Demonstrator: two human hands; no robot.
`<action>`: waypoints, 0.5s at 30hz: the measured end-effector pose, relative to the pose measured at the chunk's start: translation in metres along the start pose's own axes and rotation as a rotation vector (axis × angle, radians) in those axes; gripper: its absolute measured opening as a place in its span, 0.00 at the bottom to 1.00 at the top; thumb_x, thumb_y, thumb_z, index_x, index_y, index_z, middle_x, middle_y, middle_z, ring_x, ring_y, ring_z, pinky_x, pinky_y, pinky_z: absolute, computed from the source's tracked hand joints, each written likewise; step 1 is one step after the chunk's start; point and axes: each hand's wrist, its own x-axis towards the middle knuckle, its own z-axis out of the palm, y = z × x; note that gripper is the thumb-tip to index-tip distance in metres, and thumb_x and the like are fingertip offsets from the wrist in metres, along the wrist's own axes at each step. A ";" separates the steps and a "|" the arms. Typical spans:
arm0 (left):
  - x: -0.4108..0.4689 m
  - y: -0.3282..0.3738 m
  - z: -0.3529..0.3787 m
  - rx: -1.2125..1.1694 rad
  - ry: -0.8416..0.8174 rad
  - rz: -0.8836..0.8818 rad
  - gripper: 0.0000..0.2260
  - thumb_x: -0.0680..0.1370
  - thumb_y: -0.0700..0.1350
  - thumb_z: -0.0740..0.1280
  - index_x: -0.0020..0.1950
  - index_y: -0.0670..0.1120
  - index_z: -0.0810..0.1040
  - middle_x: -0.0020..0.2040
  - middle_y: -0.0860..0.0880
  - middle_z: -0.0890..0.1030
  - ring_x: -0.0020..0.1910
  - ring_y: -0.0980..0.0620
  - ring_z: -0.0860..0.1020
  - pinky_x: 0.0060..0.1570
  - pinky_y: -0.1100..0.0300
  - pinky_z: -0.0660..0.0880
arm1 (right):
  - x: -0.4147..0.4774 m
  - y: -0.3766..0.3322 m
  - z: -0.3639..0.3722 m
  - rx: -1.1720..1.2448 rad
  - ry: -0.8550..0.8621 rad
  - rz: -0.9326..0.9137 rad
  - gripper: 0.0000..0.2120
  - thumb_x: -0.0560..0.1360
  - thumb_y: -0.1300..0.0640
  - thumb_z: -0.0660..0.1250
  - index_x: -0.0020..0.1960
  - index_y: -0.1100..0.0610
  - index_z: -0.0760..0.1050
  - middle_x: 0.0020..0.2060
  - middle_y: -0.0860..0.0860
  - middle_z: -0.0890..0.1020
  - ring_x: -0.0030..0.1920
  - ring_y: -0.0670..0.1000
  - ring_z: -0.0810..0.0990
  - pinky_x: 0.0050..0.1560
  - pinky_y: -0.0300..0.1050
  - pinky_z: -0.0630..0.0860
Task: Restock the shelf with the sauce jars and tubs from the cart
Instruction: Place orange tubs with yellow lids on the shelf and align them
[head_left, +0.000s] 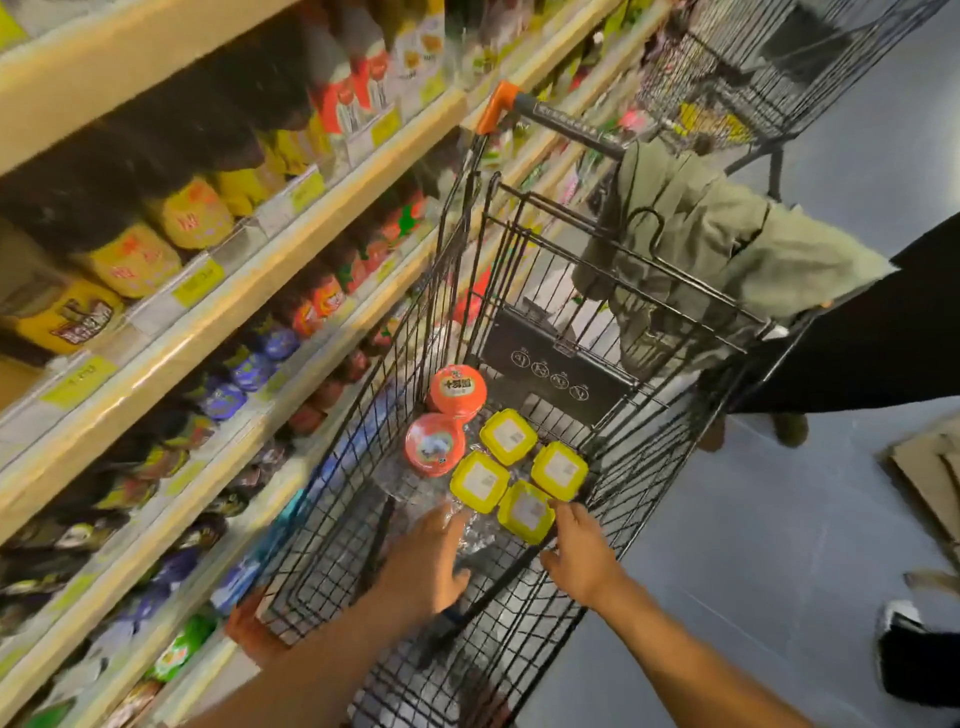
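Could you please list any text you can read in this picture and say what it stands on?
"十": first large white character on the upper red lid in the cart; the rest is too blurred to read.
Yellow tub lids: white stickers, print too small to read.
Shelf price tags: blurred, unreadable.
Bottle labels: red characters, blurred.
Black flap: four round symbols, no legible words.
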 end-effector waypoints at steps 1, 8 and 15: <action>0.012 0.001 0.005 -0.038 -0.034 -0.043 0.36 0.77 0.55 0.67 0.81 0.51 0.55 0.81 0.47 0.58 0.79 0.45 0.58 0.75 0.46 0.62 | 0.017 0.003 -0.008 -0.022 -0.024 0.014 0.35 0.73 0.58 0.70 0.76 0.58 0.60 0.68 0.58 0.69 0.69 0.59 0.69 0.68 0.47 0.66; 0.077 0.007 0.055 -0.205 -0.267 -0.308 0.28 0.78 0.53 0.67 0.74 0.43 0.64 0.70 0.43 0.70 0.70 0.40 0.71 0.65 0.50 0.71 | 0.134 0.016 -0.062 -0.224 -0.127 -0.039 0.24 0.77 0.57 0.67 0.72 0.58 0.68 0.67 0.60 0.74 0.68 0.60 0.72 0.67 0.48 0.70; 0.148 0.040 0.102 -0.982 -0.256 -0.743 0.30 0.79 0.53 0.71 0.76 0.43 0.66 0.75 0.43 0.69 0.67 0.46 0.73 0.62 0.54 0.71 | 0.195 0.057 -0.064 -0.316 -0.209 0.014 0.25 0.77 0.46 0.68 0.69 0.56 0.70 0.65 0.59 0.77 0.65 0.61 0.75 0.63 0.51 0.74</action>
